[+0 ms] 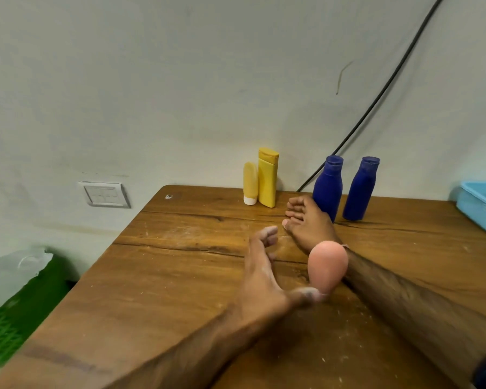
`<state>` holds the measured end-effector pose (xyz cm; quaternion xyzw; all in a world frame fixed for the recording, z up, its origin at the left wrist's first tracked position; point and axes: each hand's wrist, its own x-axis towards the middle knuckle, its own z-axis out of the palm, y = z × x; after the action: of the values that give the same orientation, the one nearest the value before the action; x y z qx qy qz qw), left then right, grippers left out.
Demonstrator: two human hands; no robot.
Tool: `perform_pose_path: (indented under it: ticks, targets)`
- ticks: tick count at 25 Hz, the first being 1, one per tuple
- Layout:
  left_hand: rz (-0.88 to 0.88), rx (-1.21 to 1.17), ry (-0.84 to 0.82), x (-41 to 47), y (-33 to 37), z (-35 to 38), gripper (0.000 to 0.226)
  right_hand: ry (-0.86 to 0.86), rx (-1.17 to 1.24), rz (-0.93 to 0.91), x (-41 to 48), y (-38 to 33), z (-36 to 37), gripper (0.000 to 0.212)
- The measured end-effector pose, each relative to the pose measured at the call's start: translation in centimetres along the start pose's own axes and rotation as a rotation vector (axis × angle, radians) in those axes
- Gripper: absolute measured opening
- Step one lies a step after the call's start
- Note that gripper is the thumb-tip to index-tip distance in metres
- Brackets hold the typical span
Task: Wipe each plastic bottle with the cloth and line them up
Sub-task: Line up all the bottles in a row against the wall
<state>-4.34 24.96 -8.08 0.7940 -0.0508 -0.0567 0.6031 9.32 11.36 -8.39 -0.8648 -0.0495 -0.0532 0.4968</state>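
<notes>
At the back of our brown wooden table [180, 276], a small yellow plastic tube [250, 182] stands just beside a taller yellow plastic bottle [267, 178]. Our left hand [264, 265] curls its fingers loosely, thumb stretched against a blurred pink rounded bottle [327, 265]; we cannot tell whether it grips. Our right hand [309, 223] lies relaxed, fingers spread, just in front of a dark blue plastic bottle [328, 186], a second dark blue bottle [360, 189] upright beside it.

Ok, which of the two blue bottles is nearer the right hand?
The left blue bottle: the right hand overlaps its base in this view. The right blue bottle stands clear of the hand, nearer the light-blue tray.
</notes>
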Motion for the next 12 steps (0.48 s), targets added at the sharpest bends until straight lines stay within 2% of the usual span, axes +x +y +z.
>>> perform_pose_path:
  ticks: [2,5,9,12]
  targets:
    - [-0.053,0.211,0.054,-1.2,0.6,2.9,0.126,0.047,-0.022,-0.016,-0.1,0.1,0.3,0.050]
    - [-0.091,0.370,0.211,-0.3,1.6,5.8,0.113,0.053,-0.031,-0.034,-0.1,0.2,0.2,0.047]
    - [-0.071,0.348,0.245,0.8,1.3,6.3,0.076,0.049,-0.037,-0.050,0.2,0.5,0.0,0.050]
    - [-0.107,0.223,0.276,1.5,0.5,4.1,0.064,0.044,-0.040,-0.069,0.5,0.5,0.2,0.053]
